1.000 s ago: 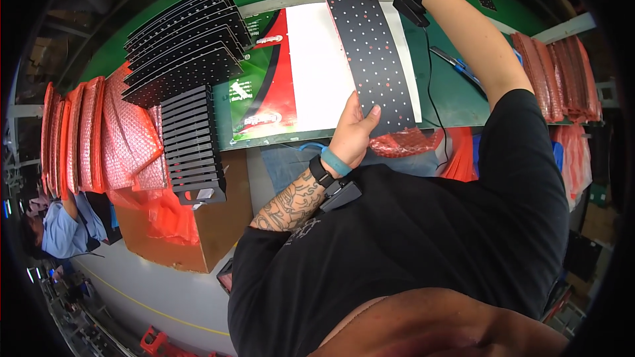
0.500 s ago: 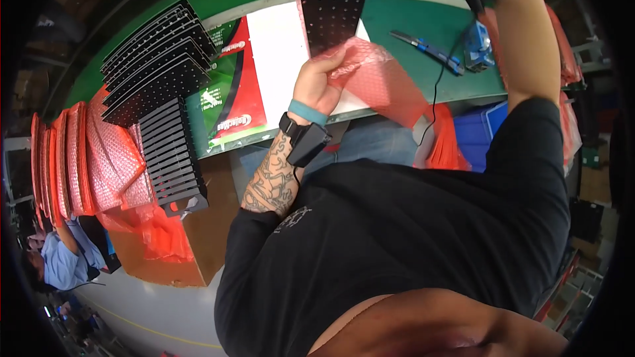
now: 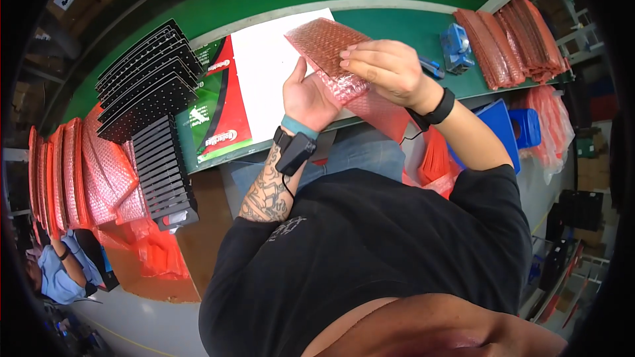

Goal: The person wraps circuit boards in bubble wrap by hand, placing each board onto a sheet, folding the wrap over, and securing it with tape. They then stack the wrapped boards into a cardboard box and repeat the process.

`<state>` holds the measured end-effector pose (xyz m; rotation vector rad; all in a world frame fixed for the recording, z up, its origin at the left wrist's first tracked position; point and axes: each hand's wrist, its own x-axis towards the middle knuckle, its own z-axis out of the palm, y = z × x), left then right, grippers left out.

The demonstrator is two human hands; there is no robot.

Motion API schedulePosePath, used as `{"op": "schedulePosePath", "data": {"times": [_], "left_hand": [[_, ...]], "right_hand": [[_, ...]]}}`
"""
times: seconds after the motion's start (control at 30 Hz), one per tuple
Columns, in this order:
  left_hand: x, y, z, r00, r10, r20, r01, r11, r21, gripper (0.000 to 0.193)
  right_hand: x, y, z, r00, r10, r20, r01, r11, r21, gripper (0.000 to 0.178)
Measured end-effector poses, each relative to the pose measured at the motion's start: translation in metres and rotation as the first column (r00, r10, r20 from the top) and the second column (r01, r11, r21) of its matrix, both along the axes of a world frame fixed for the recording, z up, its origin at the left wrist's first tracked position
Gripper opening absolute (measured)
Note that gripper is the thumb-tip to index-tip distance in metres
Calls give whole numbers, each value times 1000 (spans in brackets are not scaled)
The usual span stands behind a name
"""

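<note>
- Broadest is my dark green, long flat worktable (image 3: 403, 25), running from 9 to 3 o'clock in front of me
- On it, towards 11 o'clock, lies a white, red and green printed flat sheet (image 3: 264, 59), its white part reaching beneath my work
- Above that sheet's right side is the pink, translucent bubble-wrap sleeve (image 3: 331, 45), its long axis slanting from 11 to 5 o'clock; it lies at 1 o'clock from my left palm and 10 o'clock from my right knuckles, both hands touching it, so I judge neither clearly nearer
- My right hand (image 3: 389, 73) comes in from 4 o'clock, fingers close together on the sleeve's upper face; its thumb is out of sight, so I cannot tell whether it pinches
- My left hand (image 3: 308, 100) sits under the near end, palm up and spread, thumb towards 12; the sleeve hides its fingertips
- A darker tone shows through the sleeve, contents hard to make out
- Smallest, a blue cutter knife (image 3: 432, 68), partly hidden by my right hand
</note>
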<state>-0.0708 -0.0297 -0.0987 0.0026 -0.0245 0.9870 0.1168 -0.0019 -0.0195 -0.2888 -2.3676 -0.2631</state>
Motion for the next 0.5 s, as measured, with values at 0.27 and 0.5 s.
{"op": "schedulePosePath", "data": {"times": [0.27, 0.5], "left_hand": [[0, -12, -25, 928, 57, -368, -47, 998, 35, 43], [-2, -17, -43, 710, 175, -682, -253, 967, -15, 37]], "right_hand": [[-2, -22, -65, 988, -153, 18, 153, 963, -222, 36], [28, 30, -5, 988, -116, 99, 153, 763, -628, 29]]}}
